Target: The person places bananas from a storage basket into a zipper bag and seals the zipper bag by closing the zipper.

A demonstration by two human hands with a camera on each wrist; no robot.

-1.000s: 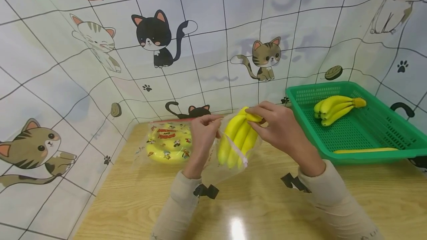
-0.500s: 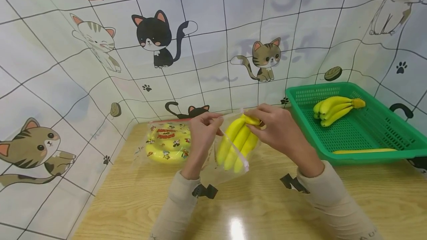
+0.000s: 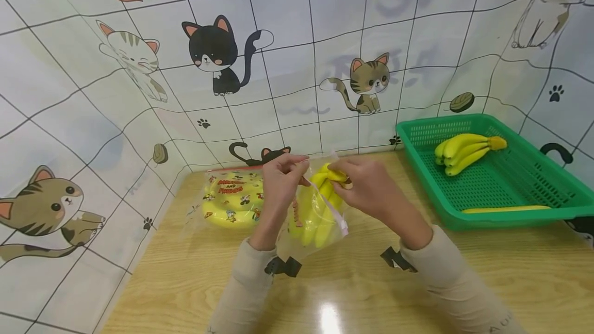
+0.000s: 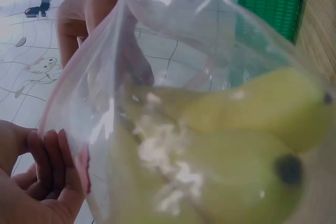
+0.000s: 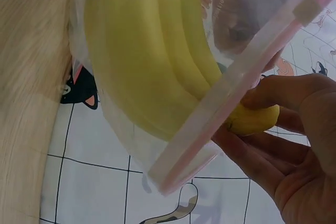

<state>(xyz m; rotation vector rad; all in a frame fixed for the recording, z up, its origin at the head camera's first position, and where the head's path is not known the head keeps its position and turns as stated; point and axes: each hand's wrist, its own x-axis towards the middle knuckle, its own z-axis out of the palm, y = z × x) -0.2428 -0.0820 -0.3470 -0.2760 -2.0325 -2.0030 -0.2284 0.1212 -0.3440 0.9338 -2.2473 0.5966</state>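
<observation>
A bunch of yellow bananas (image 3: pixel 317 218) lies mostly inside a clear zip bag (image 3: pixel 289 245) with a pinkish zip strip. In the head view, my left hand (image 3: pixel 281 182) pinches the bag's mouth edge at its left. My right hand (image 3: pixel 368 182) grips the stem end of the bunch at the bag's mouth. The right wrist view has that stem (image 5: pixel 256 119) between thumb and fingers, with the zip strip (image 5: pixel 210 124) crossing just in front. Seen from the left wrist, the banana tips (image 4: pixel 252 171) show through the plastic, blurred by glare.
A packed bag with yellow contents and cartoon prints (image 3: pixel 234 202) lies left on the wooden table (image 3: pixel 362 293). At the right, a green basket (image 3: pixel 445 215) holds another banana bunch (image 3: pixel 466 151) and a long yellow piece (image 3: pixel 506 210). A cat-print sheet (image 3: pixel 287 55) stands behind.
My right hand has moved left and slightly down with the bananas, which now sit deeper in the bag. The left hand stays at the bag's edge.
</observation>
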